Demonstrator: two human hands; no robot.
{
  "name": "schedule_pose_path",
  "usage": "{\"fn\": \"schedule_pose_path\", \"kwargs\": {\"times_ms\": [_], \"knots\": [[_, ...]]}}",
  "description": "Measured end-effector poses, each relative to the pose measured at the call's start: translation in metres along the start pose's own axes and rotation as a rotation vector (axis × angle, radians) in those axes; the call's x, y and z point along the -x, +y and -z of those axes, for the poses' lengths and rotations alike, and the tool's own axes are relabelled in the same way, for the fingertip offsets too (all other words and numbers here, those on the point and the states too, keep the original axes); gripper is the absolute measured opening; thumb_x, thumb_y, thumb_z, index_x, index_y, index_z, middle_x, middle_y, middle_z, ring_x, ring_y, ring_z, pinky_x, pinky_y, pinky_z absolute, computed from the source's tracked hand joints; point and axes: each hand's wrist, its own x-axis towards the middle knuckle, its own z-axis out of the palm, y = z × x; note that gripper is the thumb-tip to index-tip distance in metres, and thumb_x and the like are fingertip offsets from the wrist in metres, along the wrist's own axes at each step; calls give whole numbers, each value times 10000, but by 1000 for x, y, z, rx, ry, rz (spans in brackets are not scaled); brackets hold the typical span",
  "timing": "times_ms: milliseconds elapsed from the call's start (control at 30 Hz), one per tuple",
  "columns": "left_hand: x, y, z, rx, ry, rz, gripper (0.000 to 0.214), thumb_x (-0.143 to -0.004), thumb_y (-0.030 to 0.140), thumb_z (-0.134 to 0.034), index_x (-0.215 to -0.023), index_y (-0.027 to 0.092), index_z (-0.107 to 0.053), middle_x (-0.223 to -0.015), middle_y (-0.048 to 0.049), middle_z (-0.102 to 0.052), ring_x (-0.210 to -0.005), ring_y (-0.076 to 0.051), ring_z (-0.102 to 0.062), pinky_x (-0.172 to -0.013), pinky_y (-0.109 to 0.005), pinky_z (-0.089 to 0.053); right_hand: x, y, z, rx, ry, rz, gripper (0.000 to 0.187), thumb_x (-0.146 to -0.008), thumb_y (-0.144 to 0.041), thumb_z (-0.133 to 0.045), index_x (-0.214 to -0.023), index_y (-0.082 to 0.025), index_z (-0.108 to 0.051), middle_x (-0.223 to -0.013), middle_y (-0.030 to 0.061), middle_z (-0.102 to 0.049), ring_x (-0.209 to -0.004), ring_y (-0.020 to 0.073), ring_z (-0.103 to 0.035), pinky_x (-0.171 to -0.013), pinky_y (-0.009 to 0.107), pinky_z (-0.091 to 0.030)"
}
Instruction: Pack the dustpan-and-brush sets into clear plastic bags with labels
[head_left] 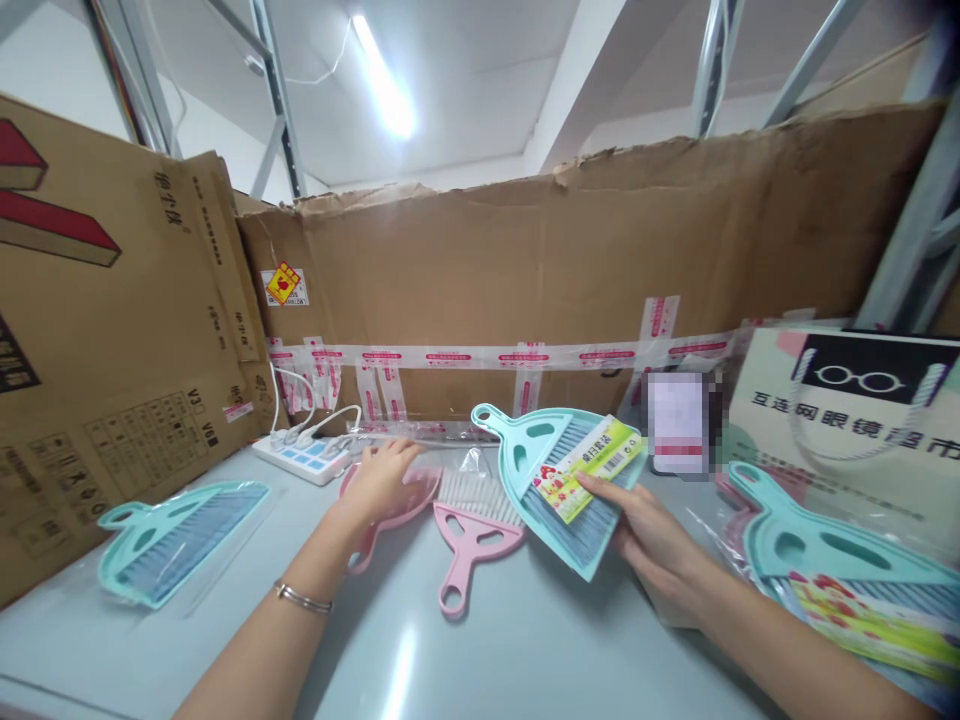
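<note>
My right hand [645,525] grips a teal dustpan-and-brush set [517,455] by its wide edge, thumb on the front. A yellow-green printed label [589,468] crosses its grey bristles, and the set is tilted up above the table. My left hand [384,485] reaches over a pink dustpan [416,498], fingers stretched out; whether it touches the pan I cannot tell. Between the hands lies a pink hand brush [472,545], its pale bristles pointing away from me and its looped handle towards me.
On the left lies a bagged teal dustpan set [184,540]; more labelled sets [832,550] are at right. A white power strip [304,458] with cords sits before the cardboard wall [465,270]. A phone [677,425] and a paper bag [847,420] stand at back right.
</note>
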Motion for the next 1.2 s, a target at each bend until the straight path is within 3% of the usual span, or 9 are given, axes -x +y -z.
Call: {"fn": "schedule_pose_path", "kwargs": {"times_ms": [133, 333, 500, 667, 800, 1000, 1100, 1167, 1200], "knots": [[-5, 0, -7, -107, -103, 8, 215, -782, 215, -466, -821, 171, -673, -928, -104, -665, -898, -263, -581, -747, -372, -352, 3, -3, -1, 29, -16, -18, 339, -681, -143, -688, -1004, -162, -586, -901, 73, -718, -788, 222, -684, -696, 321, -575], [-7, 12, 3, -44, 135, 89, 197, -817, 188, -424, -806, 177, -620, -886, -67, -654, -834, -202, -577, -708, -306, -356, 13, -5, -4, 193, -142, -119, 325, -690, -166, -680, -1000, -128, -593, -909, 100, -715, -794, 230, -684, -748, 338, -559], [1, 37, 15, 138, 242, 142, 182, -830, 176, -412, -783, 183, -587, -771, -29, -625, -710, -156, -553, -626, -256, -373, 21, 5, -9, 254, -176, -143, 305, -668, -189, -698, -953, -105, -627, -901, 111, -715, -787, 234, -684, -798, 345, -537], [10, 66, 6, 225, 256, -210, 221, -874, 214, -396, -834, 178, -611, -784, -42, -599, -706, -139, -544, -615, -240, -403, 24, 17, -14, 103, -113, -107, 386, -621, -222, -737, -980, -121, -634, -891, 100, -717, -818, 253, -676, -772, 356, -539], [18, 91, 1, 162, 436, -434, 278, -888, 183, -357, -832, 166, -629, -714, -51, -568, -636, -134, -504, -553, -244, -383, 26, 23, -18, 7, -84, -40, 393, -597, -256, -755, -957, -138, -650, -879, 86, -719, -828, 255, -670, -734, 342, -543], [27, 106, 5, 164, 507, -582, 185, -852, 190, -460, -963, 168, -606, -773, -56, -604, -704, -155, -534, -611, -280, -408, 33, 30, -23, -17, -118, -52, 466, -489, -247, -806, -920, -142, -664, -866, 62, -722, -875, 271, -653, -732, 331, -540], [27, 101, 11, 356, 629, -370, 364, -799, 315, -565, -1143, 208, -514, -1074, -103, -574, -1002, -226, -524, -849, -379, -406, 31, 26, -23, -119, -44, -24, 502, -523, -251, -799, -986, -152, -634, -873, 57, -720, -848, 251, -662, -713, 320, -549], [25, 97, 15, 629, 674, -59, 558, -771, 380, -588, -1267, 222, -387, -1269, -135, -449, -1183, -266, -417, -968, -430, -338, 29, 22, -22, -156, -5, 2, 506, -560, -239, -785, -1029, -156, -613, -892, 56, -717, -831, 234, -667, -699, 309, -555], [24, 97, 16, 807, 616, 101, 632, -766, 411, -585, -1308, 223, -321, -1330, -148, -387, -1225, -274, -380, -984, -432, -334, 28, 20, -22, -168, 5, 10, 511, -575, -235, -779, -1049, -159, -603, -898, 54, -716, -831, 229, -668, -696, 305, -558]]}}
